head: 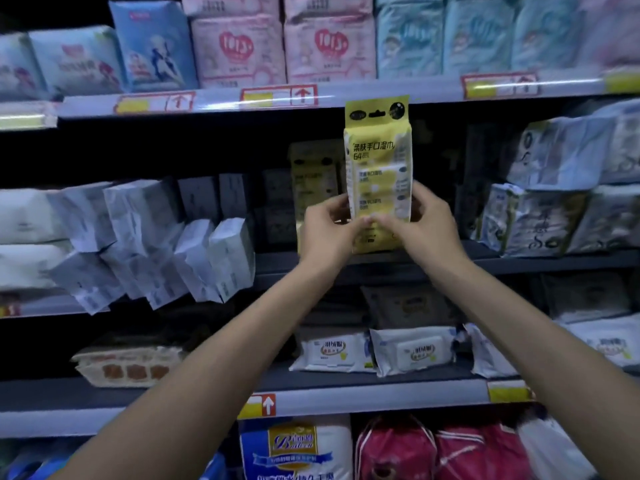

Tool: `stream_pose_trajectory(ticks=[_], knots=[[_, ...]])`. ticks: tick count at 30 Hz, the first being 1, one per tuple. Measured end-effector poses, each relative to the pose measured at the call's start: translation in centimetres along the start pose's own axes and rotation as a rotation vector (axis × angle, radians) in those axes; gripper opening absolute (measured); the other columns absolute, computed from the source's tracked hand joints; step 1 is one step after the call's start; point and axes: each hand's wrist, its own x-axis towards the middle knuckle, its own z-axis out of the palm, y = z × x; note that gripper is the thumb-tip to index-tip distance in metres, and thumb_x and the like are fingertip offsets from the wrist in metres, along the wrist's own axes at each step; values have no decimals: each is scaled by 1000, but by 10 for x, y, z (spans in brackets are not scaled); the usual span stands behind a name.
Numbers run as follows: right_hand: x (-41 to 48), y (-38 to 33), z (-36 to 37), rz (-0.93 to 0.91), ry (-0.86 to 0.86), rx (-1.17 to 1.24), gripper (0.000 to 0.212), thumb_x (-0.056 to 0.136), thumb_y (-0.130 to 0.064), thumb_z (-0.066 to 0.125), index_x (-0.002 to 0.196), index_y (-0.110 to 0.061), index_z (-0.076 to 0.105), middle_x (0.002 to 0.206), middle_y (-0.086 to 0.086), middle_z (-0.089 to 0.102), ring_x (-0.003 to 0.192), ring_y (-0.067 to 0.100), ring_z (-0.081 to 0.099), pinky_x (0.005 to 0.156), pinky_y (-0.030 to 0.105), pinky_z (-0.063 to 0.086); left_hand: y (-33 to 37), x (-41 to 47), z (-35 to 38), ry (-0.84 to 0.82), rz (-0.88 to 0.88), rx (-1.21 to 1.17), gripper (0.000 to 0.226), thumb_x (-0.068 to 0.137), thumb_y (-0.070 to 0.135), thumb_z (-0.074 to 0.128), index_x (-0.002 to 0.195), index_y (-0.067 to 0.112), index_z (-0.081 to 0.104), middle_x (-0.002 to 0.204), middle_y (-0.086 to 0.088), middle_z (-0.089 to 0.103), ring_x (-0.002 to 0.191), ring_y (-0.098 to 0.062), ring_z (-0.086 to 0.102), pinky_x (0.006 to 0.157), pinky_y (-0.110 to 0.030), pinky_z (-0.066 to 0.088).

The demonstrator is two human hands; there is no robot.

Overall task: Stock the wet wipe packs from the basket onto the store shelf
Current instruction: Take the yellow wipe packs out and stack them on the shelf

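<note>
A tall yellow wet wipe pack (378,161) stands upright in front of the middle shelf (519,263), its base about at the shelf's front edge. My left hand (329,230) grips its lower left side, and my right hand (420,225) grips its lower right side, thumbs meeting across the front. Behind it, in the dark shelf bay, stands another yellow pack (313,174) of the same kind. The basket is out of view.
White tissue packs (156,237) lean in a row to the left on the same shelf. Printed packs (561,202) are stacked to the right. Flat wipe packs (412,351) lie on the shelf below. Pink and blue packs (284,50) fill the shelf above.
</note>
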Motion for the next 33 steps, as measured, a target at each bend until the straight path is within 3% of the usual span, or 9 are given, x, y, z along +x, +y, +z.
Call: stream_pose_trajectory(ticks=[4, 10, 14, 18, 23, 25, 27, 31, 33], knots=[[22, 36, 8, 40, -25, -118, 48, 88, -20, 77, 133, -31, 63, 117, -13, 72, 111, 10, 65, 84, 26, 51, -25, 29, 16, 41, -147, 94, 38, 83, 21, 88, 119, 18, 76, 103, 2, 79, 96, -17, 75, 86, -42, 64], [21, 62, 8, 77, 18, -347, 60, 94, -18, 72, 149, -31, 51, 133, -5, 68, 119, 19, 63, 96, 34, 54, -35, 32, 19, 71, -221, 236, 53, 77, 23, 93, 124, 11, 70, 98, -3, 75, 92, -22, 74, 85, -42, 64], [22, 53, 8, 115, 18, -409, 54, 91, -18, 75, 141, -28, 57, 116, -1, 73, 94, 17, 67, 78, 30, 54, -27, 21, 14, 6, -233, 305, 54, 80, 13, 90, 129, 12, 68, 95, -2, 74, 89, -21, 74, 86, -41, 63], [16, 33, 1, 212, -59, -505, 69, 89, -18, 78, 150, -26, 46, 116, 4, 69, 89, 21, 63, 71, 32, 53, -12, 8, 3, -73, -241, 371, 54, 81, 10, 88, 130, 14, 66, 93, 1, 74, 85, -16, 72, 79, -34, 60], [-5, 5, -12, 229, -133, -603, 67, 90, -17, 74, 149, -22, 44, 89, -8, 57, 74, 14, 55, 63, 32, 50, 12, -16, -14, -159, -247, 430, 58, 80, 20, 89, 132, 15, 64, 100, -1, 73, 89, -15, 69, 89, -39, 59], [-18, -6, -16, 228, -187, -630, 58, 90, -19, 74, 142, -21, 49, 95, -7, 61, 85, 19, 61, 73, 36, 55, 19, -30, -22, -177, -214, 464, 55, 84, 24, 86, 134, 18, 62, 94, 5, 70, 86, -13, 67, 91, -41, 59], [-32, -13, -20, 217, -251, -675, 68, 88, -27, 77, 147, -21, 44, 125, 4, 63, 108, 28, 62, 85, 41, 56, 23, -45, -30, -195, -148, 539, 57, 87, 29, 81, 139, 22, 59, 93, 9, 67, 90, -14, 67, 90, -42, 60], [-61, -21, -26, 201, -399, -787, 103, 81, -51, 81, 161, -27, 21, 150, 11, 38, 135, 33, 45, 104, 45, 48, 17, -79, -47, -220, 46, 842, 60, 90, 36, 71, 147, 31, 52, 136, 4, 65, 121, -21, 63, 90, -40, 57], [-79, -24, -27, 186, -457, -852, 110, 80, -60, 78, 163, -29, 12, 159, 11, 26, 145, 35, 31, 113, 48, 40, 8, -97, -56, -258, 139, 942, 65, 90, 46, 67, 151, 32, 49, 147, 4, 57, 133, -22, 56, 100, -44, 53]])
